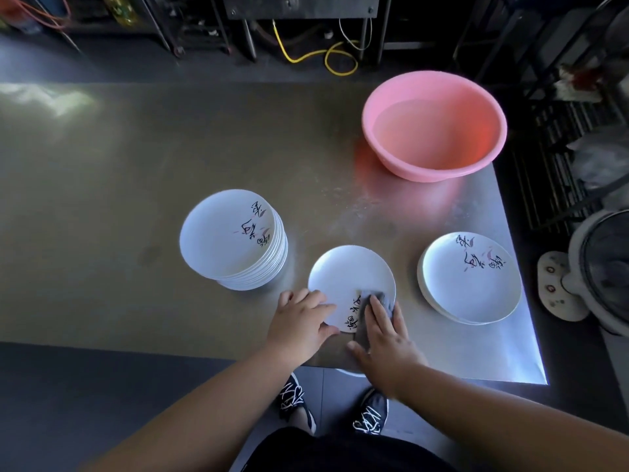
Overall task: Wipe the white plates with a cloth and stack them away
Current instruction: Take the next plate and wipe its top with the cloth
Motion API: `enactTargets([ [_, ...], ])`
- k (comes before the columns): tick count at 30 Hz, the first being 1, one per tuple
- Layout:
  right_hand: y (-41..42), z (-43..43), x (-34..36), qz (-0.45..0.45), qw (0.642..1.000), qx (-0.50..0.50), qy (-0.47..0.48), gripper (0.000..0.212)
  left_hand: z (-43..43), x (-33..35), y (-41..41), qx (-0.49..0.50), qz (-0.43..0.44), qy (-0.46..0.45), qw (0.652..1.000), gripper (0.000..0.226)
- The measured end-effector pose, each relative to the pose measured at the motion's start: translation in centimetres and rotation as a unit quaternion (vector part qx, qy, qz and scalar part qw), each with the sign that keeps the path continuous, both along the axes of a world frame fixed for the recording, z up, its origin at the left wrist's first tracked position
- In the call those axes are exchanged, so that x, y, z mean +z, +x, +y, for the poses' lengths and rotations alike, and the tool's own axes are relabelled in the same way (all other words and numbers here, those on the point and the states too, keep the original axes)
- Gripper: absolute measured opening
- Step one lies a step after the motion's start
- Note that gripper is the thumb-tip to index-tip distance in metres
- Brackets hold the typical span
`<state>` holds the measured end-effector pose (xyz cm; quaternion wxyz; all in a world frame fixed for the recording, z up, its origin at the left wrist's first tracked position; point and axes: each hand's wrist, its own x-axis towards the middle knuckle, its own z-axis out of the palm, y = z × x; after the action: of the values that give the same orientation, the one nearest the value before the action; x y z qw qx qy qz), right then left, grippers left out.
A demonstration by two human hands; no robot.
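Observation:
A single white plate [347,277] with black brush writing lies flat on the steel table near its front edge. My left hand [299,323] holds the plate's near left rim, thumb under the edge and fingers on top. My right hand [386,338] presses a grey cloth [371,303] flat onto the plate's near right part, fingers straight. A tall stack of the same plates [228,236] stands to the left. A low stack of plates [471,279] sits to the right.
A pink plastic basin [434,126] with water stands at the table's [136,199] back right. The table's right edge runs close past the low stack. A white fan [592,270] stands on the floor to the right. Cables and metal frames lie behind the table.

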<state>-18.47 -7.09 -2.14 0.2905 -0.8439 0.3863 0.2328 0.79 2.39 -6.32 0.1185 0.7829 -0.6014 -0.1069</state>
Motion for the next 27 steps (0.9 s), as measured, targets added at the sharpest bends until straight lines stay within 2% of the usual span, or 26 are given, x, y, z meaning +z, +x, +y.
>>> enactTargets([
  [5, 1.6, -5.5, -0.8, -0.047, 0.997, -0.016, -0.055, 0.081, 0.3, -0.4, -0.9, 0.012, -0.027, 0.002, 1.0, 0.03],
  [8, 1.1, -2.3, -0.7, -0.034, 0.998, -0.027, -0.041, 0.085, -0.1, -0.3, -1.4, 0.025, -0.018, 0.012, 0.999, 0.029],
  [10, 0.2, 0.6, -0.5, -0.018, 0.999, 0.014, -0.026, 0.088, -0.4, -0.2, -1.6, 0.016, -0.018, 0.015, 1.0, 0.029],
  [14, 0.6, -1.7, -1.3, -0.026, 0.998, 0.017, -0.046, 0.087, -0.2, 0.0, -0.7, 0.037, -0.016, 0.006, 0.999, 0.048],
  [18, 1.7, -4.7, -2.0, -0.073, 0.994, -0.006, -0.084, 0.078, -0.2, -0.1, 0.1, 0.052, 0.006, 0.007, 0.999, 0.039],
  [22, 0.5, -0.3, -2.8, -0.071, 0.992, 0.024, -0.099, 0.079, -0.5, -0.1, 0.0, 0.046, 0.012, 0.002, 0.999, 0.038],
  [27, 1.1, -3.8, -5.1, -0.145, 0.967, -0.02, -0.207, 0.069, -0.3, -0.3, -0.1, 0.051, 0.011, -0.011, 0.999, 0.033],
])
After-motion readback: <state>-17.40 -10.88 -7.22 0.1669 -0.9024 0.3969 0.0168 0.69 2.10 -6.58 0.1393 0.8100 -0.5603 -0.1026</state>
